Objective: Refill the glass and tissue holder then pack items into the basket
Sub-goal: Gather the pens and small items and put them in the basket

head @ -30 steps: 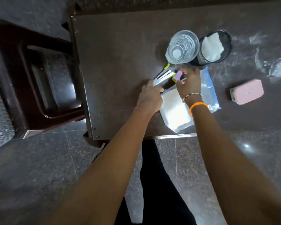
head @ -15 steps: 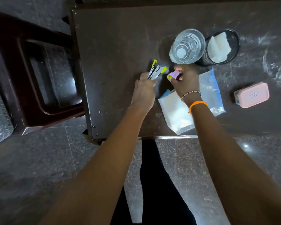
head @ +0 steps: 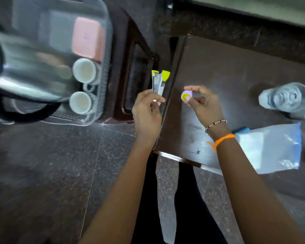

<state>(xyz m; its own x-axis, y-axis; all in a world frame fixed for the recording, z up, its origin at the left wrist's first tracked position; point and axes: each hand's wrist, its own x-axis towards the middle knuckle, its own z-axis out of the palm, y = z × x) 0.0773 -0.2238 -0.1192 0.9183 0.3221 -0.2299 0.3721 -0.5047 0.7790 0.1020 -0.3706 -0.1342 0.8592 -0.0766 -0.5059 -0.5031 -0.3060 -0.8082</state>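
My left hand (head: 147, 113) pinches silver nail clippers with yellow-green tips (head: 158, 82) just past the table's left edge. My right hand (head: 203, 103) grips a small purple item with a yellow end (head: 186, 95) over the dark table (head: 227, 67). A clear basket (head: 102, 55) stands at the upper left, blurred; it holds two white cups (head: 84, 70), a pink box (head: 88, 38) and a steel kettle (head: 25, 67) with a black handle. The glass (head: 285, 97) stands at the table's right side. The tissue holder is out of view.
A plastic bag of white tissues (head: 268, 147) lies at the table's near right edge under my right forearm. A dark wooden stool (head: 128, 55) stands between basket and table. Below lie the speckled floor (head: 60, 173) and my legs (head: 165, 199).
The view has swung left, bringing the basket in and the tissue holder out. Both hands have moved left with their items; my left hand now crosses the table's left edge.
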